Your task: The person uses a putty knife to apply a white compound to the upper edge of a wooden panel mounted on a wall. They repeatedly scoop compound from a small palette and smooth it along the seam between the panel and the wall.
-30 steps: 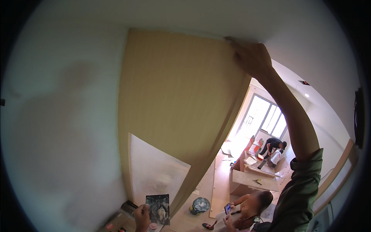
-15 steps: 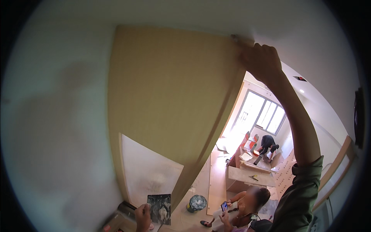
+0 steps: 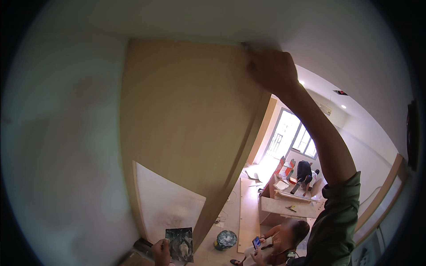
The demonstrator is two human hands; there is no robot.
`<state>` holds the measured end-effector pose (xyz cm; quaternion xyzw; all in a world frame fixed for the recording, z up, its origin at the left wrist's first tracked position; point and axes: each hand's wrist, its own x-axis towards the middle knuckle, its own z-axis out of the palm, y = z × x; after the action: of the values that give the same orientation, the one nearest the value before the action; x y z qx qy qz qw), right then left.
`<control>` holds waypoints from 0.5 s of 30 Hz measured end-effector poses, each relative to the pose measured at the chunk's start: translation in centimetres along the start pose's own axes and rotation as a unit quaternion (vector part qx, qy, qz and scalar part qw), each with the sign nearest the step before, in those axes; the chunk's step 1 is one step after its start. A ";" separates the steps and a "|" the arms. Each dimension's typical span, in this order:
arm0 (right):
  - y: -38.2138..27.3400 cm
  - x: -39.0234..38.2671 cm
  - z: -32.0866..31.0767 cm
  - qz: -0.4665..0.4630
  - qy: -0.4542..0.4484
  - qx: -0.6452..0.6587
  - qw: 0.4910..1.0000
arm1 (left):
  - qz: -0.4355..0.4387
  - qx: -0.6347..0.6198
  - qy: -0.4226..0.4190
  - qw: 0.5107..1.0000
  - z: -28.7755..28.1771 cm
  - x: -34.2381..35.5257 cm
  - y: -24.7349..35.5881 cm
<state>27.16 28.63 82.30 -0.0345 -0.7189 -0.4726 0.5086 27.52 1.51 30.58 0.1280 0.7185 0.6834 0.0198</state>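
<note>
My right hand is raised, its fingers closed at the top edge of a tall tan wood panel, where the panel meets the white ceiling. A small dark tip sticks out past the fingers on the left, against that seam; shade and blur hide what it belongs to. Low in the view, my left hand grips the left edge of a dark square plate smeared with whitish paste. A pale, slanted sheet covers the lower part of the panel, just above the plate.
A bucket of greyish paste stands on the floor. Close by, a person with a phone sits at lower right. Another person bends over a wooden cabinet frame. A white wall borders the panel at left.
My right hand has moved left along the panel's top edge, farther from the right corner. The plate in my left hand has shifted slightly left and down in the view.
</note>
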 end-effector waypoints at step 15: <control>2.4 -1.7 -3.5 -0.010 0.027 -0.048 0.998 | 0.023 -0.044 -0.013 0.999 -0.2 0.5 -1.5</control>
<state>31.70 28.17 82.63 -0.0391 -0.6816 -0.5126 0.5207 26.80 1.37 29.19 0.1524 0.6840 0.7131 0.0194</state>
